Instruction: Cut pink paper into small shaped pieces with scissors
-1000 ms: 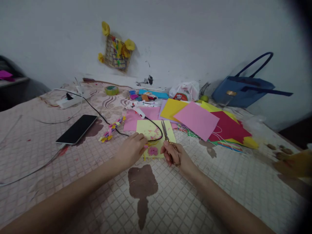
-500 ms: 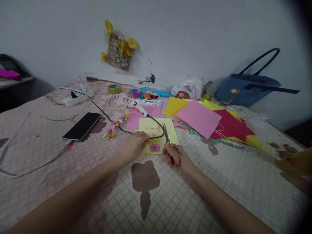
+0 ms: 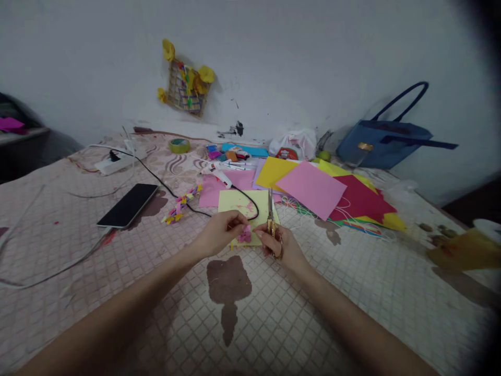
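Observation:
My left hand (image 3: 221, 232) is closed in a pinch, thumb and fingertips on a small pink paper flower (image 3: 245, 235). The flower is over the near part of a pale yellow sheet (image 3: 227, 201), which has pink scraps on it. My right hand (image 3: 285, 245) is wrapped round the gold handles of a pair of scissors (image 3: 270, 211). The blades point up and away from me and look closed. The right thumb and fingertip reach toward the flower's right side; whether they touch it I cannot tell.
A glue gun (image 3: 219, 174) lies behind the sheet, its black cord curving over it. Coloured papers (image 3: 311, 188) and white string lie to the right. A phone (image 3: 128, 205) and a braided paper strip (image 3: 183, 203) are left. A blue bag (image 3: 385, 143) stands at the back right.
My left hand has moved to the flower and its fingertips now pinch at it. The scissors have turned more upright in my right hand, whose fingertips have come toward the flower. The view has shifted slightly.

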Tool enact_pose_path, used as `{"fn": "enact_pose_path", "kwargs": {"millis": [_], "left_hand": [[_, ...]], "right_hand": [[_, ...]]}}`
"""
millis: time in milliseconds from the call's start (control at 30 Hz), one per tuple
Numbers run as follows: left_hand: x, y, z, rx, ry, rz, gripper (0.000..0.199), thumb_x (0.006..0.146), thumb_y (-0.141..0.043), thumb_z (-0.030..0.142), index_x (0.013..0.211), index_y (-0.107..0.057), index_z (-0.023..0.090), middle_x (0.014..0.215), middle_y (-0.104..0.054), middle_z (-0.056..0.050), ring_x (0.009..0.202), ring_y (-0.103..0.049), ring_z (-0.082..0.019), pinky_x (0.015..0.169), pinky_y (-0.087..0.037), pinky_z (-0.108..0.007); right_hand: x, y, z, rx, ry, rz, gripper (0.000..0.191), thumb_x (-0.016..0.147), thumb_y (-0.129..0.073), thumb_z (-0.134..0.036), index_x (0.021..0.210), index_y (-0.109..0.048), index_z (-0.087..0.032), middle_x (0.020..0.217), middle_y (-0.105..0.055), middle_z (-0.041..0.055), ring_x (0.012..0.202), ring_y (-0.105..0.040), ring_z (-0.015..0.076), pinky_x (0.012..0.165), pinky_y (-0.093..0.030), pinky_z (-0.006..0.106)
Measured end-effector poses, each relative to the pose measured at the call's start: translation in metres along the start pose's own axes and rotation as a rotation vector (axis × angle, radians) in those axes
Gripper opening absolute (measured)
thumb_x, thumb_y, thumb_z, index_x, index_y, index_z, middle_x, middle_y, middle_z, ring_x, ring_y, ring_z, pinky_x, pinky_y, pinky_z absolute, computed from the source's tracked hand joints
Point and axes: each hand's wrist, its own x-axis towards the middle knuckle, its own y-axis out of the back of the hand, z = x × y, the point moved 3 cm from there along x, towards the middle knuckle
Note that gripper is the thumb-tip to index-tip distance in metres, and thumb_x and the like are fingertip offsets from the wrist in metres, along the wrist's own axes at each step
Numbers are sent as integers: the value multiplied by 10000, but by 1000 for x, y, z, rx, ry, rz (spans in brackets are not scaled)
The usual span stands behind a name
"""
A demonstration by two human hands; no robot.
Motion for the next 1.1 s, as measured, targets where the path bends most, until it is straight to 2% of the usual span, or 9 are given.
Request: {"fn": "enact_pose_path", "kwargs": {"millis": [167,300,400,533,767,933,1100], "left_hand": [[-4,-11,0,11,-13,-28,130,747,-475,187,848,-543,142,759,-593,-24,645,-536,-102,570,-406,-210],[-7,-13,-4,-21,-17,-21,141,779,-450,214,871,-529,142,770,-584,-28,669,-529,-102,600,-416,-218],[-10,-12,-8,-67,14,-15,187,812,-413,273,844,-532,133,762,-577,-34,669,-520,-103,590,-414,-220],[-14,-16,-14,-137,67,-39,223,763,-506,340,806,-541,124,741,-579,-34,637,-512,-100,561,-404,-213],[-15,-20,-20,-328,151,-80,212,767,-501,324,734,-525,117,654,-570,-21,561,-496,-77,533,-390,-203],[-16,-20,-21,-350,203,-73,228,749,-519,345,724,-525,119,628,-571,-12,533,-491,-74,512,-381,-196],[-16,-21,-16,-357,199,-99,196,743,-528,314,735,-538,119,620,-564,-4,543,-492,-75,529,-385,-200]], "right_hand": [[0,-1,-4,-39,11,-35,206,712,-537,-360,727,-547,-155,499,-454,-52,400,-408,70,392,-306,196],[-2,-4,-5,-64,11,-56,164,710,-531,-315,655,-498,-165,472,-425,-62,390,-391,67,379,-298,190],[-3,-5,-4,-70,5,-47,155,717,-525,-304,659,-487,-166,479,-423,-63,391,-392,67,384,-310,191],[-4,-6,-2,-92,25,-48,171,741,-505,-316,670,-514,-161,475,-441,-53,390,-402,70,382,-304,192],[-6,-10,3,-11,20,-90,172,743,-512,-322,699,-535,-157,491,-456,-47,390,-407,69,384,-324,190],[-6,-10,7,41,-8,-83,203,747,-515,-355,713,-528,-155,485,-443,-50,388,-399,67,380,-324,186],[-5,-9,4,-3,27,-95,190,739,-521,-335,668,-510,-159,489,-453,-47,397,-406,67,380,-319,183]]}}
